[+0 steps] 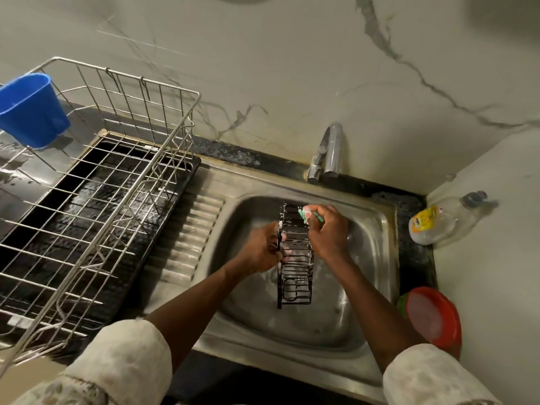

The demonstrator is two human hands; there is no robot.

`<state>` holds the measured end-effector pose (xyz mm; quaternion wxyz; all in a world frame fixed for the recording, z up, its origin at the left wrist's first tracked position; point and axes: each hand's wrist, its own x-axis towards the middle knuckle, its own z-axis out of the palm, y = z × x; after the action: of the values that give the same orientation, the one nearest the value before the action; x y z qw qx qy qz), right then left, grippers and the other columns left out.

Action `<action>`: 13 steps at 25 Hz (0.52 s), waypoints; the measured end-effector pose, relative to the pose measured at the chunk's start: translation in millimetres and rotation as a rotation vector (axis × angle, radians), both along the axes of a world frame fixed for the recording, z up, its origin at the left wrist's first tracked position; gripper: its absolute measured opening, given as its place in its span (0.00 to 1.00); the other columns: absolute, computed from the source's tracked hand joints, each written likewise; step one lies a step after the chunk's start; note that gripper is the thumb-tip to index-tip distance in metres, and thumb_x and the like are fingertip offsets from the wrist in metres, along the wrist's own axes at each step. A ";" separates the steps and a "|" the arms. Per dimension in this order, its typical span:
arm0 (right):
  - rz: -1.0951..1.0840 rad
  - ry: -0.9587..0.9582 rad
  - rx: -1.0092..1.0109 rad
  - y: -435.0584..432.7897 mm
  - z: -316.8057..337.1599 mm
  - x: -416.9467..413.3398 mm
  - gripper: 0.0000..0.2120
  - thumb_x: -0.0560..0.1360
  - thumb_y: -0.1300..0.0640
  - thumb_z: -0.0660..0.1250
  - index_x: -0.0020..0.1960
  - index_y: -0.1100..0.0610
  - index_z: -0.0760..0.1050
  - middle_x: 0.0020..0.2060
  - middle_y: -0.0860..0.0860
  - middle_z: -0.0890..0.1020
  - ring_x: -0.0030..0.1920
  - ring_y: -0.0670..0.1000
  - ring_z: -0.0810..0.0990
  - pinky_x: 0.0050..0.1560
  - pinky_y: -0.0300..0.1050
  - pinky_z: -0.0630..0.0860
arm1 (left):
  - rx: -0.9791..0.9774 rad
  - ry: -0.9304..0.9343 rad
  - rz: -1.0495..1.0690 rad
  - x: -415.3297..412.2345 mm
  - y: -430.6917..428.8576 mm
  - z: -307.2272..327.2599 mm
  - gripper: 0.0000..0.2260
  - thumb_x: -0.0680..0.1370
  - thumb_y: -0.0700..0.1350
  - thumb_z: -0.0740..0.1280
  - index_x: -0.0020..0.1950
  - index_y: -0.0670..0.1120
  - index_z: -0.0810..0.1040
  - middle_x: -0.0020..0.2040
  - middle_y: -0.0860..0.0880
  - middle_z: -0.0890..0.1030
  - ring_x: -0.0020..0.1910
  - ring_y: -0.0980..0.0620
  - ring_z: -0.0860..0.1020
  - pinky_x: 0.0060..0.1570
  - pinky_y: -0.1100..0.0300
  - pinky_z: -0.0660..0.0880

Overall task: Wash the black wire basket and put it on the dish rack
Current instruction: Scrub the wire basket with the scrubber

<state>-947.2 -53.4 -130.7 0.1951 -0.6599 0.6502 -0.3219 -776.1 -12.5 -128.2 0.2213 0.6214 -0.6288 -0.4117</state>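
Over sink (380,220) beside dish rack (87,200), left fingers (274,230) clamp basket (295,276), right fingers (318,222) clamp sponge (305,214).

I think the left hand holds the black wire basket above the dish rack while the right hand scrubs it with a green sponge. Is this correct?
Not quite. The head view shows the left hand holding the black wire basket above the sink, not above the dish rack, which stands to the left. The right hand does scrub it with a green sponge.
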 end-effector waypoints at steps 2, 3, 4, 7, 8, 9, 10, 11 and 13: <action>0.059 0.021 -0.035 10.9 8.4 2.1 0.09 0.80 0.61 0.66 0.57 0.56 0.82 0.53 0.52 0.81 0.52 0.49 0.77 0.55 0.42 0.74 | -0.083 -0.069 -0.083 3.2 8.3 -4.1 0.13 0.71 0.34 0.71 0.53 0.46 0.78 0.42 0.53 0.82 0.39 0.54 0.81 0.45 0.58 0.82; 0.088 0.036 -0.043 15.4 12.6 4.3 0.09 0.80 0.61 0.65 0.57 0.56 0.82 0.53 0.51 0.81 0.52 0.46 0.76 0.55 0.38 0.71 | -0.082 -0.081 -0.106 6.8 10.9 -6.5 0.14 0.71 0.34 0.70 0.53 0.47 0.78 0.41 0.54 0.82 0.39 0.54 0.81 0.44 0.60 0.81; 0.122 0.052 -0.047 20.0 14.7 6.2 0.10 0.80 0.61 0.65 0.58 0.56 0.82 0.53 0.50 0.80 0.51 0.44 0.74 0.54 0.35 0.69 | -0.059 -0.046 -0.109 9.8 15.2 -4.8 0.13 0.72 0.34 0.70 0.52 0.48 0.78 0.41 0.54 0.82 0.39 0.54 0.81 0.43 0.61 0.80; 0.265 0.086 -0.034 38.2 11.3 11.5 0.11 0.80 0.60 0.64 0.59 0.57 0.83 0.53 0.51 0.81 0.51 0.46 0.77 0.55 0.39 0.74 | -0.104 -0.149 -0.195 22.5 22.4 -4.0 0.06 0.73 0.40 0.73 0.47 0.48 0.81 0.41 0.53 0.82 0.40 0.56 0.80 0.43 0.63 0.73; 0.306 0.097 -0.038 45.8 7.8 13.8 0.11 0.80 0.61 0.65 0.59 0.58 0.83 0.52 0.53 0.82 0.51 0.48 0.79 0.56 0.44 0.77 | -0.118 -0.194 -0.211 26.1 24.1 -0.3 0.04 0.73 0.43 0.73 0.47 0.48 0.81 0.42 0.53 0.83 0.41 0.55 0.80 0.43 0.64 0.71; 0.331 0.104 -0.053 52.4 3.8 15.3 0.11 0.80 0.62 0.65 0.59 0.59 0.83 0.51 0.54 0.82 0.50 0.50 0.80 0.56 0.47 0.78 | -0.136 -0.234 -0.204 27.7 26.3 2.8 0.04 0.74 0.44 0.72 0.48 0.48 0.81 0.43 0.53 0.83 0.43 0.55 0.80 0.41 0.67 0.69; 0.335 0.099 -0.074 57.3 1.4 16.7 0.11 0.79 0.63 0.66 0.58 0.60 0.83 0.49 0.55 0.82 0.49 0.52 0.80 0.55 0.48 0.78 | -0.134 -0.246 -0.192 29.0 28.0 5.9 0.05 0.74 0.45 0.72 0.48 0.49 0.80 0.44 0.54 0.83 0.43 0.55 0.80 0.39 0.70 0.67; 0.328 0.086 -0.084 60.7 1.1 18.5 0.11 0.78 0.63 0.67 0.58 0.61 0.83 0.49 0.55 0.82 0.48 0.52 0.80 0.54 0.47 0.78 | -0.120 -0.226 -0.175 29.1 29.5 5.1 0.05 0.74 0.46 0.73 0.48 0.50 0.80 0.43 0.55 0.82 0.42 0.56 0.80 0.37 0.72 0.66; 0.305 0.066 -0.056 63.4 3.3 21.6 0.10 0.77 0.62 0.68 0.56 0.61 0.84 0.48 0.55 0.81 0.48 0.53 0.80 0.53 0.46 0.77 | -0.068 -0.111 -0.145 29.1 32.0 2.7 0.03 0.75 0.45 0.73 0.46 0.51 0.80 0.37 0.57 0.80 0.37 0.60 0.77 0.38 0.68 0.68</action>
<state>-925.6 10.0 -127.4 0.2017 -0.7666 0.5391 -0.2847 -747.1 19.5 -125.5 0.1766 0.5882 -0.6969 -0.3703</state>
